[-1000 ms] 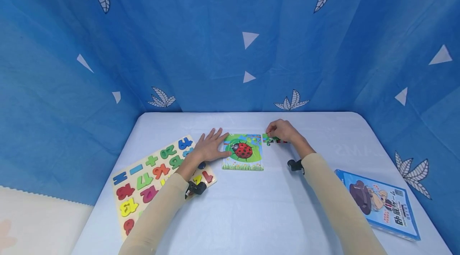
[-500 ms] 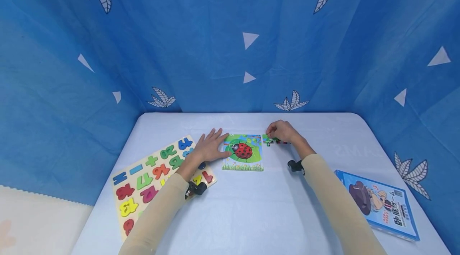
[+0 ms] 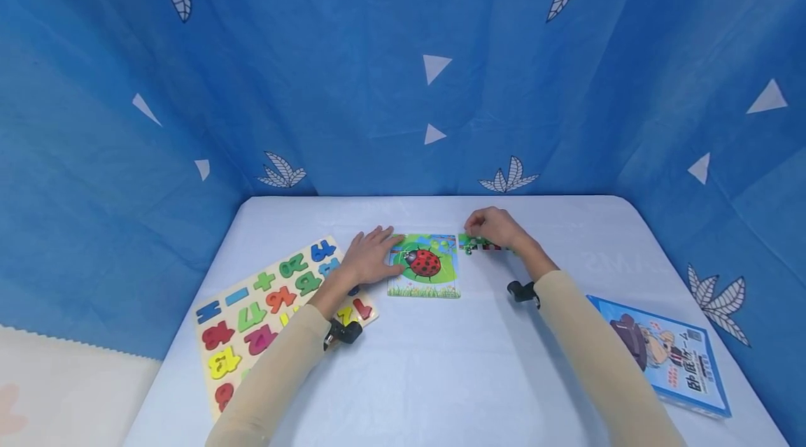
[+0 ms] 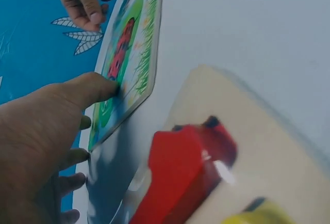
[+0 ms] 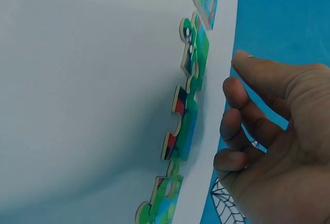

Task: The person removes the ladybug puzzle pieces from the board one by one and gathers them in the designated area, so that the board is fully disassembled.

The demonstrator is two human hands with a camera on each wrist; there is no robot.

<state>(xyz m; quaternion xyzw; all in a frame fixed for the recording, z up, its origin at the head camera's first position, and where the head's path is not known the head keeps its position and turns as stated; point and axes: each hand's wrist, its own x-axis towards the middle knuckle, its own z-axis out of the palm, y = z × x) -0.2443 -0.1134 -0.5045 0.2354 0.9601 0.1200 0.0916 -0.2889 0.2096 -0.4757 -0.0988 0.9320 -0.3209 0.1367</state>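
The left hand [image 3: 370, 259] lies with spread fingers at the left side of a square ladybug puzzle board [image 3: 441, 286]. Its thumb rests on the board's left edge, by the ladybug picture, while another fingertip reaches the upper-left corner. Just right of the board, three jigsaw pieces [image 5: 185, 131] form a row, green with red and black parts. The right hand [image 3: 494, 225] is over the far side of this row, its fingers loosely bent. In the right wrist view nothing shows between its thumb and fingers; whether a fingertip touches a piece cannot be told.
A wooden number board [image 3: 252, 282] with colourful numerals lies at the left, partly under the left forearm. A blue illustrated box [image 3: 674, 356] lies near the right edge of the white table [image 3: 428, 377]. Blue patterned cloth [image 3: 378, 83] hangs behind and at both sides.
The left hand's fingers have shifted slightly right, further over the puzzle board's upper-left corner. The right hand stays almost still above the pieces.
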